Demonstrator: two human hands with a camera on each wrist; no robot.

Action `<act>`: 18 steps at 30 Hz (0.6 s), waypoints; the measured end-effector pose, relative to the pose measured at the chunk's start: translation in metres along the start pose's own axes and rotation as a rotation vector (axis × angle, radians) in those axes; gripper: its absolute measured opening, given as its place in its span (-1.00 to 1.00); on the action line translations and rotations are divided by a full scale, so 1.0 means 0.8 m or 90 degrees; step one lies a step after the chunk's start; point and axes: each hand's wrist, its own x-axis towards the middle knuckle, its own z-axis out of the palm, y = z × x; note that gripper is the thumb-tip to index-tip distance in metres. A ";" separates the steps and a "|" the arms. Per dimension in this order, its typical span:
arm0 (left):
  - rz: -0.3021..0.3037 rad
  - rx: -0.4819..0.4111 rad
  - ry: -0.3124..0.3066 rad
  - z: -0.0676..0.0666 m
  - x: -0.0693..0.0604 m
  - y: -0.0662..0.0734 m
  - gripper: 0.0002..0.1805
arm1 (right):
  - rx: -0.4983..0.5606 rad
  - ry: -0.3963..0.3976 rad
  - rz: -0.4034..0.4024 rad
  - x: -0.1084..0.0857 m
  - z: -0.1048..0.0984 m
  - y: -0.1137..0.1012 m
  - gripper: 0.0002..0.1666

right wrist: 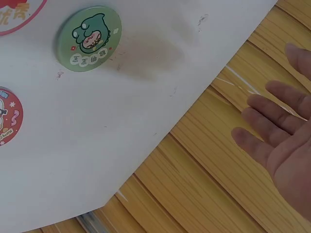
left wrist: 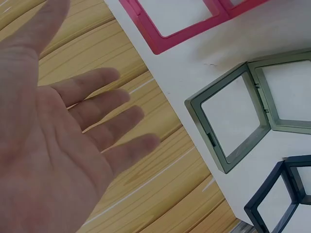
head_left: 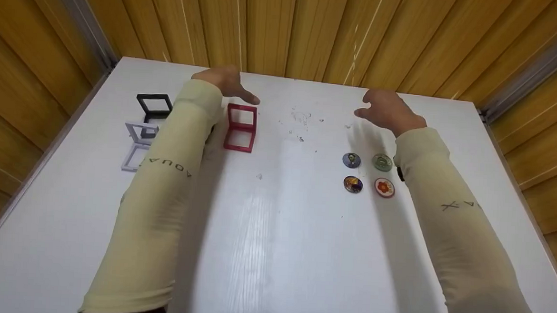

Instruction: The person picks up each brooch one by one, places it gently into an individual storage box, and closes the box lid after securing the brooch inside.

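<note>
My left hand (head_left: 225, 82) hovers near the table's far edge with straight, spread fingers and nothing held. Nearest to it stands an opened red square frame (head_left: 241, 127). The left wrist view shows that red frame (left wrist: 163, 41), an opened grey-green frame (left wrist: 228, 119) and a dark frame (left wrist: 272, 201). My right hand (head_left: 388, 110), palm bare and fingers relaxed, is held beyond several round badges. These include a blue badge (head_left: 351, 160), a green badge (head_left: 382, 162), a dark multicoloured badge (head_left: 353, 184) and a red-rimmed flower badge (head_left: 384, 188).
An opened black frame (head_left: 155, 104) and an opened white frame (head_left: 135, 156) are at the left, partly covered by my left sleeve (head_left: 162, 193). The white table (head_left: 292, 252) has small marks. Wooden slatted panelling (head_left: 313, 29) lies beyond its far edge.
</note>
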 end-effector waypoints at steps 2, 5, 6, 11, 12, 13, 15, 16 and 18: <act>0.007 0.014 0.001 0.000 -0.002 0.001 -0.16 | -0.008 -0.008 -0.009 -0.002 0.001 0.001 -0.37; 0.017 0.019 -0.007 0.002 -0.003 0.000 -0.20 | -0.013 -0.033 -0.016 -0.006 0.005 0.002 -0.47; 0.019 0.015 -0.011 0.003 -0.003 -0.001 -0.21 | -0.011 -0.042 -0.017 -0.007 0.006 0.003 -0.49; 0.028 -0.016 -0.027 0.006 -0.006 -0.007 -0.37 | -0.011 -0.079 -0.023 -0.009 0.017 0.008 -0.52; 0.031 -0.018 -0.029 0.007 -0.007 -0.008 -0.40 | -0.012 -0.082 -0.023 -0.010 0.020 0.010 -0.52; 0.032 -0.024 -0.029 0.007 -0.007 -0.010 -0.44 | -0.011 -0.085 -0.022 -0.011 0.022 0.011 -0.52; 0.034 -0.037 -0.030 0.008 -0.008 -0.012 -0.48 | -0.008 -0.089 -0.015 -0.012 0.026 0.014 -0.52; 0.038 -0.045 -0.029 0.009 -0.009 -0.013 -0.50 | -0.005 -0.090 -0.011 -0.013 0.028 0.016 -0.52; 0.047 -0.057 -0.028 0.011 -0.010 -0.014 -0.52 | 0.001 -0.090 -0.007 -0.015 0.031 0.019 -0.52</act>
